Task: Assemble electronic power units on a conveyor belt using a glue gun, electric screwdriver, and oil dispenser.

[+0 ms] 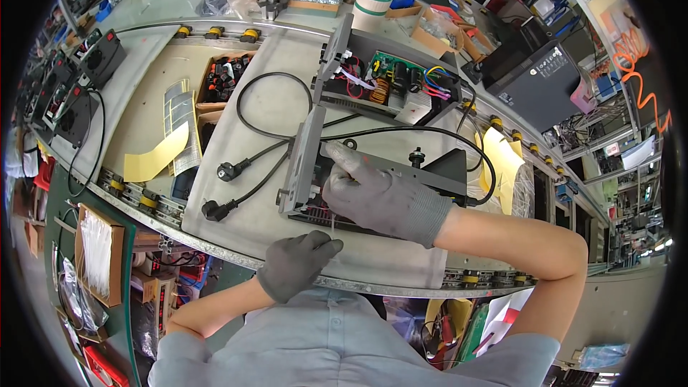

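Both my hands wear grey gloves. My right hand (387,197) reaches into the nearer grey device case (304,165), its fingers bent behind the upright front panel. What they grip inside is hidden. Close to the case's near edge, my left hand (297,261) is closed, thumb and finger together on a thin pale strip that looks like a cable tie (332,223). Black power cords with plugs (231,170) lie left of the case. Behind it sits a second open case (430,107), showing a green circuit board (387,68) and coloured wires.
The cases rest on a pale board (236,236) on a roller track. Left are a carton of black parts (226,79), yellow label sheets (158,158) and more devices (75,107). A carton of white ties (99,254) lies lower left; a lidded cup (371,7) stands behind.
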Available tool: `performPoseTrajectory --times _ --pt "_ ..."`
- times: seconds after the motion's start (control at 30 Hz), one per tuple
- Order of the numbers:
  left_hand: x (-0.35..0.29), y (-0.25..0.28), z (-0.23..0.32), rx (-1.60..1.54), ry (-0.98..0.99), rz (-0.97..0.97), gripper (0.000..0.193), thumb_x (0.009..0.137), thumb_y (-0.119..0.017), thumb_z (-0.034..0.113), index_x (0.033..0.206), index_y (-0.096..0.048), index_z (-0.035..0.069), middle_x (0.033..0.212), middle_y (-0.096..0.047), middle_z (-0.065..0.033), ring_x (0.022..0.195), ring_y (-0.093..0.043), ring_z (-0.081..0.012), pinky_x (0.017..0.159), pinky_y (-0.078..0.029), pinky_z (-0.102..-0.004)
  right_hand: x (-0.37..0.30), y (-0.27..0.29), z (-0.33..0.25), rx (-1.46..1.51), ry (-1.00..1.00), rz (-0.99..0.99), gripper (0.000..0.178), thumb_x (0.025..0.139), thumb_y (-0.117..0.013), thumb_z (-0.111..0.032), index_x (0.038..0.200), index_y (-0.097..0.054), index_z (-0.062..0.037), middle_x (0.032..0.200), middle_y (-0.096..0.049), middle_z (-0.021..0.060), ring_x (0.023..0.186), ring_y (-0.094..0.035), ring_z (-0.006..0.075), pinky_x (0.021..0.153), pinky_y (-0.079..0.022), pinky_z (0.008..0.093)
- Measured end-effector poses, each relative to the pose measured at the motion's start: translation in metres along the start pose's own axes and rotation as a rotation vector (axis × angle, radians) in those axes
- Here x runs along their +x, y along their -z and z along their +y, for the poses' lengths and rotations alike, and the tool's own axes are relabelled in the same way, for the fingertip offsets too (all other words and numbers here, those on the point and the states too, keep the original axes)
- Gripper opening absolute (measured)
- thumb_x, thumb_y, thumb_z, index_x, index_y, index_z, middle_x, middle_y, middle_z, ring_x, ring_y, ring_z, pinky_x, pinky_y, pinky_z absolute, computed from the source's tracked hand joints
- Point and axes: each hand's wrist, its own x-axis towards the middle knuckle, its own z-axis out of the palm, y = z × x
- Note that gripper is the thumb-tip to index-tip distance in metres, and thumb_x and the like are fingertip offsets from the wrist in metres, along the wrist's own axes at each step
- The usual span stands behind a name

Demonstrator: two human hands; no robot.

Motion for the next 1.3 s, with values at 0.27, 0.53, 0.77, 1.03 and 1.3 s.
performPoseTrajectory --times 0.27,0.53,0.77,1.03,1.3 --pt "0.002 0.002 -0.004 0.121 0.012 -0.018 0.035 0.073 -0.059 0.007 0.106 -0.060 0.017 0.094 -0.059 -0.0008 0.074 -0.063 -0.0161 0.056 -0.050 -0.0295 0.006 0.010 -0.003 0.228 -0.129 0.058 0.008 0.086 -0.046 -0.014 0.082 -0.051 -0.0096 0.087 -0.047 0.0063 0.100 -0.051 0.0189 0.096 -0.042 0.0288" --pt "0.018 0.016 -0.004 -0.291 0.119 0.180 0.017 0.079 -0.060 0.007 0.095 -0.062 0.009 0.084 -0.062 -0.0092 0.070 -0.062 -0.0269 0.060 -0.049 -0.0348 0.014 0.048 0.009 0.193 0.094 -0.431 0.015 0.081 -0.051 -0.017 0.079 -0.061 -0.0061 0.082 -0.057 0.0108 0.090 -0.056 0.0224 0.069 -0.048 0.0358" --pt "0.052 0.032 0.039 -0.405 -0.380 0.409 0.008 0.079 -0.058 0.009 0.086 -0.060 0.006 0.078 -0.060 -0.0087 0.066 -0.057 -0.0225 0.055 -0.045 -0.0335 -0.071 0.126 0.004 0.126 -0.586 -0.349 0.015 0.073 -0.061 -0.019 0.084 -0.063 -0.0090 0.082 -0.060 0.0057 0.078 -0.057 0.0232 0.071 -0.044 0.0368" --pt "0.198 -0.042 0.155 0.219 -0.412 0.116 0.077 0.070 -0.068 0.036 0.138 -0.035 0.022 0.133 -0.039 -0.0129 0.120 -0.040 -0.0305 0.094 -0.030 -0.0574 -0.316 0.246 -0.170 -0.957 -2.036 -0.015 0.045 0.077 -0.070 -0.038 0.108 -0.060 -0.0063 0.095 -0.060 0.0108 0.090 -0.059 0.0294 0.076 -0.046 0.0390" --pt "0.203 -0.051 0.101 0.193 -0.251 -0.112 0.028 0.069 -0.062 0.030 0.089 -0.062 0.009 0.102 -0.057 -0.0072 0.085 -0.059 -0.0284 0.079 -0.044 -0.0429 -0.474 0.210 -0.399 -0.537 -3.096 -0.596 0.062 0.073 -0.063 -0.058 0.109 -0.060 -0.0081 0.095 -0.064 0.0166 0.088 -0.061 0.0335 0.078 -0.046 0.0438"
